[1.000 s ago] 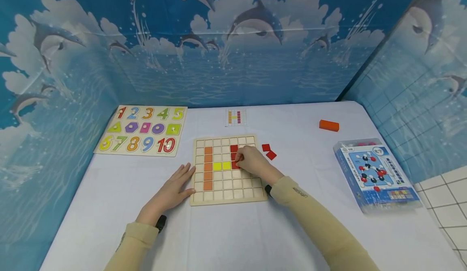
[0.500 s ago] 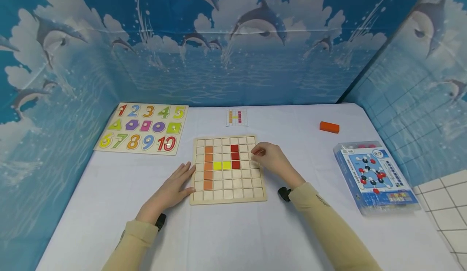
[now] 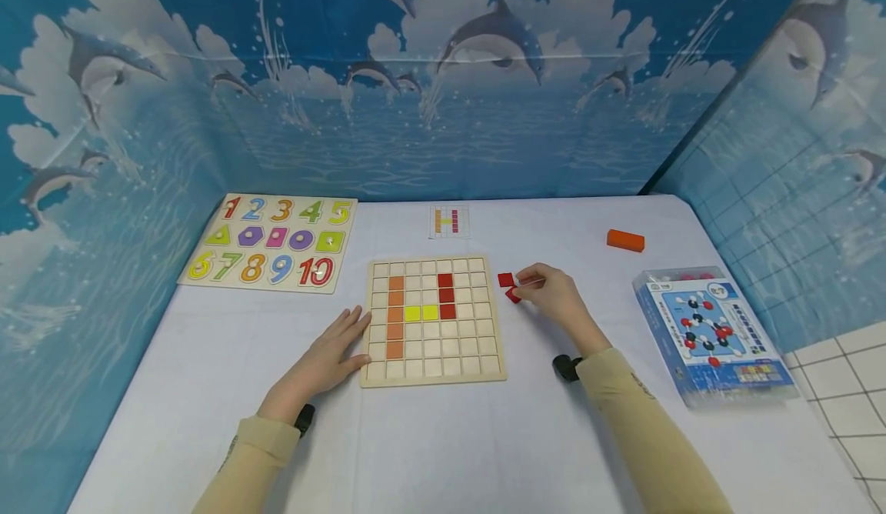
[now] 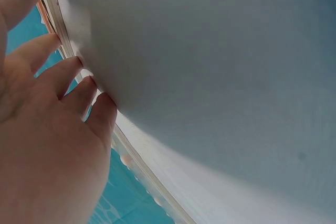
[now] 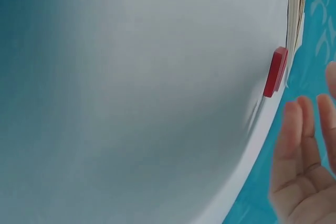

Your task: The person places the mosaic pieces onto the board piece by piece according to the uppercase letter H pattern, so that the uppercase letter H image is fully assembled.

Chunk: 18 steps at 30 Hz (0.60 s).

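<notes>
On the white table lies a wooden grid board [image 3: 432,347] with an orange tile column [image 3: 395,318], two yellow tiles [image 3: 421,312] and a red tile column [image 3: 446,296]. My left hand [image 3: 325,358] lies spread at the board's left edge, fingertips touching it; the left wrist view shows this hand [image 4: 58,129] against the edge too. Right of the board are two loose red tiles [image 3: 506,279]. Beside them hovers my right hand [image 3: 554,296], its fingertips partly covering the nearer tile. In the right wrist view the fingers [image 5: 294,129] stand apart from a red tile [image 5: 276,72].
A small pattern card [image 3: 449,222] lies behind the board. At the back left is a number-and-shape puzzle [image 3: 270,264]. An orange block [image 3: 625,241] sits at the back right, above a boxed molecule kit [image 3: 713,337]. Dolphin-print cloth [image 3: 443,137] walls the table in.
My right hand has moved right, from the red column on the board to the loose red tiles, uncovering three red tiles in that column. The left hand stays put.
</notes>
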Each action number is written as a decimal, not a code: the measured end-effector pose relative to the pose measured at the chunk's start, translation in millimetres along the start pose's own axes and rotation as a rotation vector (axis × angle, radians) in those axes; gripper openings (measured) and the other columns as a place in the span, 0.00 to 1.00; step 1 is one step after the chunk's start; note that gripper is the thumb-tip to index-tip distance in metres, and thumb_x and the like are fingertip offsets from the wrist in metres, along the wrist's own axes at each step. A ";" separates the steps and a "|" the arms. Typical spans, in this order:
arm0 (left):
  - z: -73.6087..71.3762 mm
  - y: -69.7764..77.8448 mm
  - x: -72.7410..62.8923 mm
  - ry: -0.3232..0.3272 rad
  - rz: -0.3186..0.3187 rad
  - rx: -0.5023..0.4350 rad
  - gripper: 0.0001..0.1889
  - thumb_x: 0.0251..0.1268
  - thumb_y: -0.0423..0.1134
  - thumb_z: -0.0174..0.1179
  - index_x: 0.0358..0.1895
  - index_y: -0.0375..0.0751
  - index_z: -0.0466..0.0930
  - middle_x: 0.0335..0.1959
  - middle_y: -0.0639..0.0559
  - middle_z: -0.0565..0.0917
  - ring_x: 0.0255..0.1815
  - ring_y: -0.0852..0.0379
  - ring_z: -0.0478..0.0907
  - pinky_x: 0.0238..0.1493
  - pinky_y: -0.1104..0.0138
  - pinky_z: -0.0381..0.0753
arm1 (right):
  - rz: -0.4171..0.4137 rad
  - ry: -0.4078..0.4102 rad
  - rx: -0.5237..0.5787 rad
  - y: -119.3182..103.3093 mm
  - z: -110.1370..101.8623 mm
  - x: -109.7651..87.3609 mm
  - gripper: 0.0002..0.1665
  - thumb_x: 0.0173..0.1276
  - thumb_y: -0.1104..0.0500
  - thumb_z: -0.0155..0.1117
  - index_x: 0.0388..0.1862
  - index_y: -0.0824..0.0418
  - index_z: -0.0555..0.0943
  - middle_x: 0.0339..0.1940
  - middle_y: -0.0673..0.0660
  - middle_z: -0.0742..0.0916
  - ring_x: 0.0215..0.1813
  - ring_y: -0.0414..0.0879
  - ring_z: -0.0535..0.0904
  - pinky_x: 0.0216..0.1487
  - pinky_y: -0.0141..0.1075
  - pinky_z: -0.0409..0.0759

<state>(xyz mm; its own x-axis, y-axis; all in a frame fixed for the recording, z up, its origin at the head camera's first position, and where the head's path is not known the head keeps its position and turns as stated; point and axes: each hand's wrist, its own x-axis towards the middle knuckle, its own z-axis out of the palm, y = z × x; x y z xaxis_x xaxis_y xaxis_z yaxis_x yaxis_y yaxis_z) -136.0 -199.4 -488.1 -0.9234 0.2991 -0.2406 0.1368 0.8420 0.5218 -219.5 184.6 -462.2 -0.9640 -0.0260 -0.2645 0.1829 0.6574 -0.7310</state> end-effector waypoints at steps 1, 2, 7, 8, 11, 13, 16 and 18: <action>-0.1 0.1 0.0 0.000 0.000 0.000 0.40 0.68 0.47 0.62 0.79 0.45 0.53 0.81 0.43 0.50 0.82 0.40 0.42 0.77 0.41 0.52 | 0.006 0.001 -0.004 0.9 -0.8 0.5 0.21 0.67 0.55 0.67 0.57 0.61 0.78 0.53 0.62 0.85 0.52 0.54 0.81 0.48 0.40 0.82; -0.3 0.2 0.0 0.001 0.003 0.001 0.40 0.68 0.47 0.62 0.79 0.45 0.53 0.81 0.42 0.50 0.82 0.39 0.42 0.77 0.41 0.52 | 0.010 0.003 -0.008 1.8 -1.4 1.1 0.22 0.67 0.55 0.67 0.57 0.61 0.78 0.53 0.63 0.85 0.53 0.54 0.80 0.49 0.40 0.82; -1.2 0.7 -0.7 0.008 0.023 -0.001 0.40 0.68 0.46 0.62 0.78 0.43 0.54 0.81 0.41 0.51 0.81 0.38 0.43 0.77 0.41 0.52 | 0.022 0.001 -0.004 3.8 -2.7 3.7 0.24 0.66 0.55 0.67 0.59 0.63 0.77 0.55 0.64 0.83 0.56 0.56 0.78 0.52 0.43 0.81; -1.0 0.8 -0.7 0.008 0.025 -0.002 0.40 0.68 0.46 0.62 0.78 0.43 0.54 0.80 0.40 0.51 0.81 0.38 0.43 0.77 0.41 0.52 | 0.029 0.000 -0.001 3.7 -2.7 4.0 0.25 0.66 0.56 0.67 0.60 0.63 0.76 0.56 0.64 0.83 0.56 0.56 0.78 0.52 0.43 0.80; -0.1 0.5 -0.7 0.006 0.024 -0.004 0.40 0.68 0.46 0.62 0.78 0.43 0.54 0.81 0.41 0.51 0.81 0.38 0.43 0.77 0.41 0.52 | 0.049 -0.007 0.002 2.3 -2.1 4.6 0.26 0.67 0.56 0.67 0.61 0.63 0.75 0.56 0.63 0.82 0.55 0.56 0.77 0.53 0.44 0.79; 0.5 0.0 -0.5 0.004 0.021 -0.006 0.40 0.68 0.46 0.62 0.78 0.43 0.54 0.81 0.41 0.50 0.81 0.38 0.42 0.77 0.41 0.51 | 0.058 -0.009 -0.008 1.7 -1.4 4.8 0.26 0.67 0.56 0.67 0.61 0.63 0.74 0.56 0.63 0.82 0.54 0.55 0.77 0.53 0.43 0.79; 0.8 0.0 -0.4 0.004 0.016 -0.008 0.40 0.68 0.46 0.62 0.78 0.44 0.54 0.81 0.42 0.50 0.82 0.39 0.42 0.77 0.41 0.51 | 0.066 -0.010 -0.035 0.8 0.4 5.1 0.26 0.67 0.56 0.67 0.61 0.63 0.74 0.54 0.63 0.82 0.52 0.55 0.76 0.52 0.43 0.79; 0.7 -0.1 -0.2 0.006 0.012 -0.009 0.40 0.68 0.46 0.62 0.78 0.44 0.54 0.81 0.42 0.50 0.82 0.39 0.42 0.77 0.41 0.51 | 0.064 -0.008 -0.060 0.8 2.4 6.1 0.25 0.67 0.57 0.67 0.60 0.64 0.75 0.54 0.63 0.82 0.51 0.55 0.76 0.52 0.42 0.79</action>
<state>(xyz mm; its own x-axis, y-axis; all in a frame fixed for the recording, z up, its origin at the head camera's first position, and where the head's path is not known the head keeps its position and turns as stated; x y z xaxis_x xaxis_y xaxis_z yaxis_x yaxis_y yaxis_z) -135.6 -199.2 -488.7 -0.9238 0.3064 -0.2297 0.1444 0.8342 0.5321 -224.7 183.2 -465.9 -0.9491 0.0111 -0.3148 0.2317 0.7017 -0.6738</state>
